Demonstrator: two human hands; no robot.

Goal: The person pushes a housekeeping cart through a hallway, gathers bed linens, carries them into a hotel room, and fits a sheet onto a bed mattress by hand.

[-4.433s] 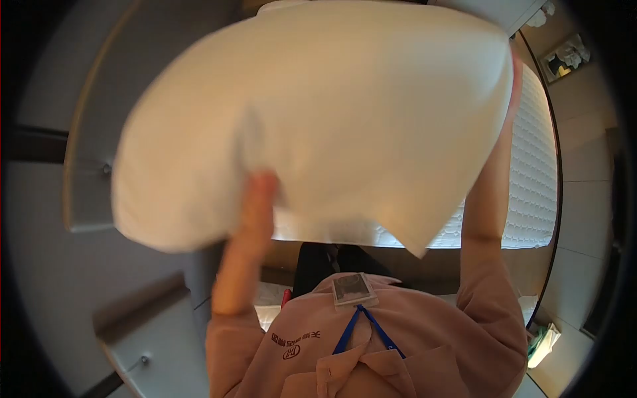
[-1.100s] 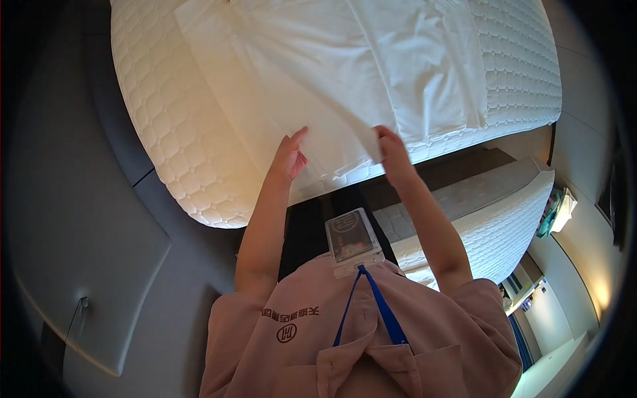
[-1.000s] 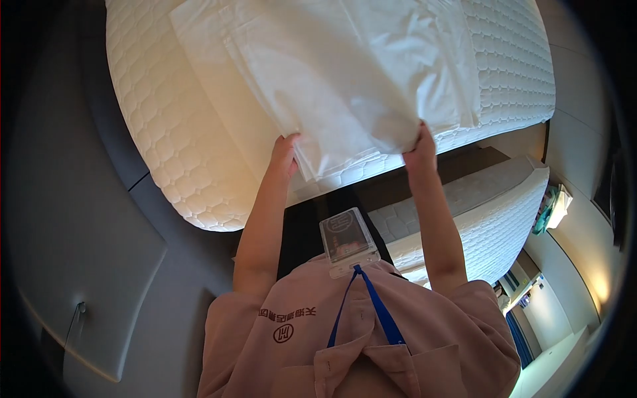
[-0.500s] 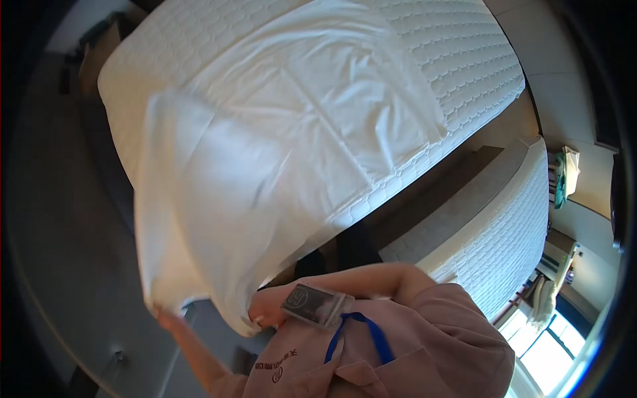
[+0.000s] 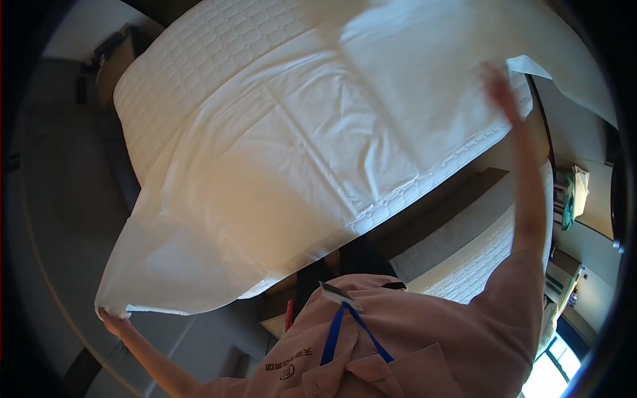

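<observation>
A large white bed sheet [image 5: 219,219] spreads over the quilted white mattress [image 5: 219,40], partly lifted and rumpled. At the lower left, my left hand [image 5: 116,323] is closed on a corner of the sheet, holding it beyond the mattress edge. My right arm reaches far out to the upper right. There my right hand [image 5: 501,93] is smeared by motion, beside a raised part of the sheet that billows over the mattress; whether its fingers touch the cloth cannot be made out.
A second quilted mattress [image 5: 474,265] on a grey base lies to the right, across a narrow gap. A badge [image 5: 338,292] on a blue lanyard hangs at my chest. A window [image 5: 557,365] is at the lower right, and green and cream cloths [image 5: 576,196] hang at the right.
My right hand has swung from my chest out to the upper right, and the sheet has spread across the mattress. My left hand has moved left and slightly down with its corner.
</observation>
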